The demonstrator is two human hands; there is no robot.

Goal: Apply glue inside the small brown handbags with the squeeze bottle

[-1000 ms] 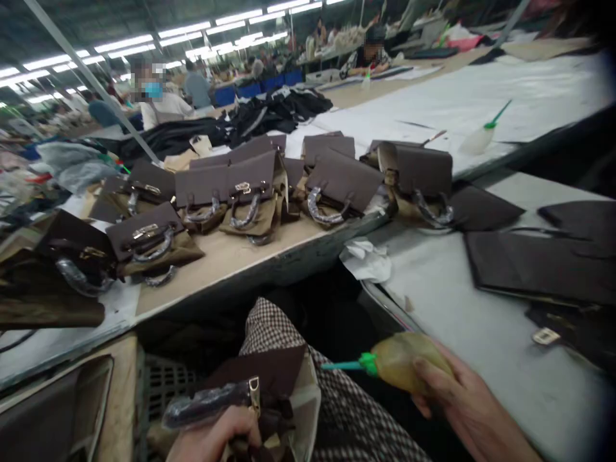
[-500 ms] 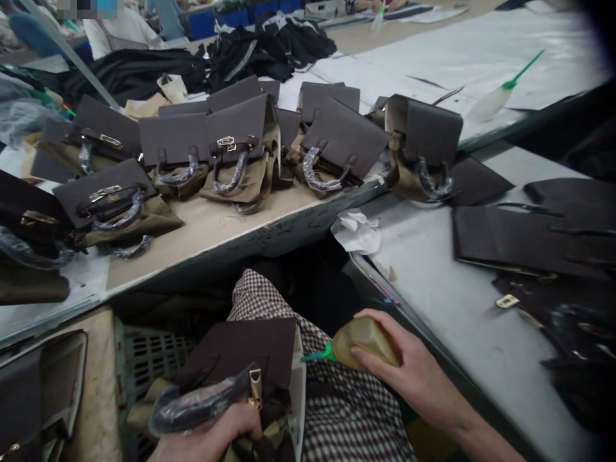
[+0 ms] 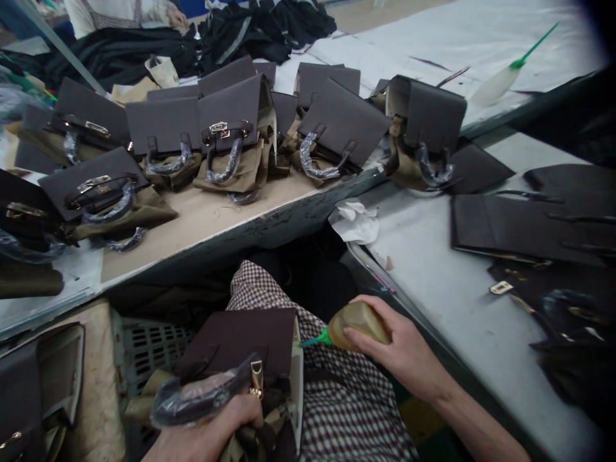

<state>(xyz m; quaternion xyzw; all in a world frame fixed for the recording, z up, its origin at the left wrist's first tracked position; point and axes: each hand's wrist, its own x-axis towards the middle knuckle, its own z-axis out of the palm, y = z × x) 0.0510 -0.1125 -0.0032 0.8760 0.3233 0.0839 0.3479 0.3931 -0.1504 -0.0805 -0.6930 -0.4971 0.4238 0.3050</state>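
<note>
On my lap lies a dark brown handbag with a plastic-wrapped handle and a gold clasp. My left hand is closed around the bag below the handle; some of its fingers are hidden behind the bag. My right hand grips a yellowish glue bottle with a green nozzle, held on its side. The nozzle's thin tip points left and meets the pale edge of the bag's right side. Whether liquid is coming out is too small to see.
Several similar brown bags stand along the table ahead. More dark bag pieces lie on the right-hand table. A second bottle with a green nozzle rests at the back right. A plastic crate sits left of my lap.
The glue bottle in my right hand has shifted slightly left and up in view, its tip now at the bag's edge. The camera has tilted down a little. My left hand keeps its grip.
</note>
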